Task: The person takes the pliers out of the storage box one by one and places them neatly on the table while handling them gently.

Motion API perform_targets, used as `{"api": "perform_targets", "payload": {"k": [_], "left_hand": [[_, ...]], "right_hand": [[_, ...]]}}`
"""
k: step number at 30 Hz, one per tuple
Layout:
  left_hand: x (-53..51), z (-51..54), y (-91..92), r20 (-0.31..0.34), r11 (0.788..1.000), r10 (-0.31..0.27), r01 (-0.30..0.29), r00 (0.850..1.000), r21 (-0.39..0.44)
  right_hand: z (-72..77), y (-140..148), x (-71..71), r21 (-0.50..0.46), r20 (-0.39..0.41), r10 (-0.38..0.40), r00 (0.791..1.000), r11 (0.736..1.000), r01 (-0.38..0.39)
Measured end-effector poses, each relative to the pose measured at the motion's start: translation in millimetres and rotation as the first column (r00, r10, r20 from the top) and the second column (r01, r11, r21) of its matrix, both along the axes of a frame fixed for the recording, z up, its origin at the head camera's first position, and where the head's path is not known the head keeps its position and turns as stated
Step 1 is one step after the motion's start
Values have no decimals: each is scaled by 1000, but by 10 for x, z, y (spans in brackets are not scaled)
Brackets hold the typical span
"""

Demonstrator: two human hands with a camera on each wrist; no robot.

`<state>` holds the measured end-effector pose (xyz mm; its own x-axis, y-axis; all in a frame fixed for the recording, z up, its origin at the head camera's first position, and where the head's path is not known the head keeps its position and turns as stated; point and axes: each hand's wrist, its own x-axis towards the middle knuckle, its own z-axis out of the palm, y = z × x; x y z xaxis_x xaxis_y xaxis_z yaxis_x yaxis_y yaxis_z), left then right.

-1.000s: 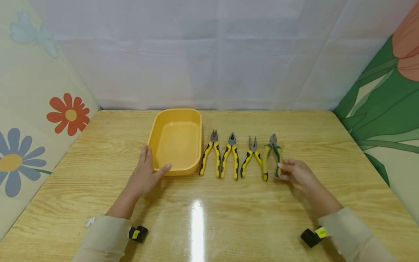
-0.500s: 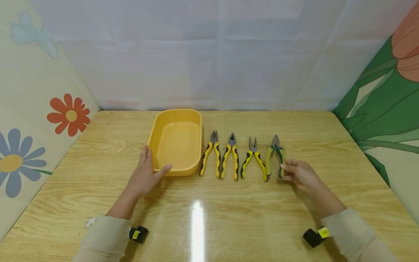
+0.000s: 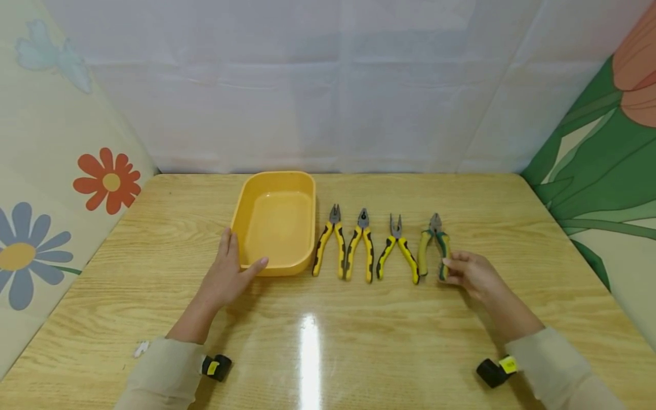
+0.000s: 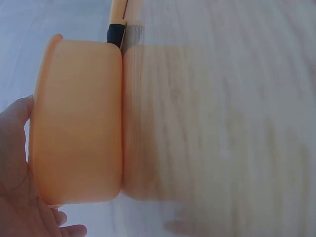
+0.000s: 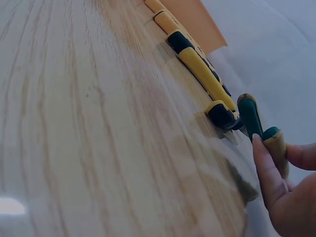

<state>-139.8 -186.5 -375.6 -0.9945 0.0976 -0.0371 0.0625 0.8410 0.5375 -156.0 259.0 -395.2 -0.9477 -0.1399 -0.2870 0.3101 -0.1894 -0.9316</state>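
In the head view my left hand (image 3: 228,276) holds the near left corner of a yellow plastic tray (image 3: 307,263), thumb over the rim and fingers along the outer side. My right hand (image 3: 474,274) pinches the right handle of a pair of pliers with green and dull yellow grips (image 3: 423,253), the rightmost in a row. The right wrist view shows thumb and fingertips on one green and yellow handle (image 5: 251,114). Left of them lie needle-nose pliers (image 3: 386,256) with bright yellow and black grips, and two more pairs of yellow and black combination pliers (image 3: 370,256) (image 3: 320,249).
The wood-grain table (image 3: 369,341) runs back to a white sheet (image 3: 359,85). Flower-printed panels (image 3: 110,181) stand at both sides. A small white scrap (image 3: 140,348) lies near the left sleeve. The tray's right side is close to the nearest pliers.
My right hand has drawn the green-gripped pliers slightly right, away from the needle-nose pliers, whose right handle now shows fully. The left hand and tray have stayed put.
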Motion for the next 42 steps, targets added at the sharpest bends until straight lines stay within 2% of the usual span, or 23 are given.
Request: {"api": "perform_targets", "payload": {"k": [2, 9, 16, 26, 35, 42], "left_hand": [[1, 5, 2, 1, 1000, -1, 1, 1000, 1], [4, 19, 8, -3, 1000, -14, 14, 1000, -2], [11, 16, 4, -7, 1000, -13, 13, 1000, 0], [17, 24, 3, -7, 1000, -10, 10, 1000, 1], [15, 13, -5, -5, 1000, -11, 11, 1000, -2], [15, 16, 3, -3, 1000, -9, 9, 1000, 4]], "right_hand": [[2, -2, -1, -6, 12, -4, 1000, 1000, 4], [9, -2, -6, 65, 23, 6, 1000, 998, -7], [-8, -2, -8, 40, 27, 3, 1000, 999, -4], [2, -9, 1, 149, 45, -10, 999, 989, 4], [-4, -35, 1, 251, 64, -20, 998, 968, 3], [15, -66, 13, 344, 77, -11, 997, 939, -16]]}}
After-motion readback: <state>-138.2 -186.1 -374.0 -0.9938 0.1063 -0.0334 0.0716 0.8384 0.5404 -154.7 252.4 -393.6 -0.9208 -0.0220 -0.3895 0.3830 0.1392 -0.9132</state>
